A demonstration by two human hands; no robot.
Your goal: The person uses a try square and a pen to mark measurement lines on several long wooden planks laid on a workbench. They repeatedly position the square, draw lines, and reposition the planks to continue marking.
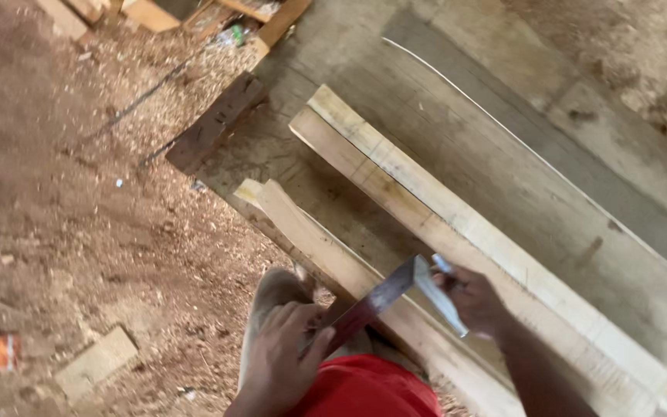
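While the left hand (275,351) grips the try square's blade (368,305) and the right hand (472,300) pinches a pencil (441,266), the stock (440,297) should sit flush against the near plank (326,251) before marking.

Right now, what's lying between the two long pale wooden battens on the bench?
In the head view, only bare grey workbench shows between the near batten and far batten.

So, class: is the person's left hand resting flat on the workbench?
No: the left hand grips the metal blade of the try square, off the workbench.
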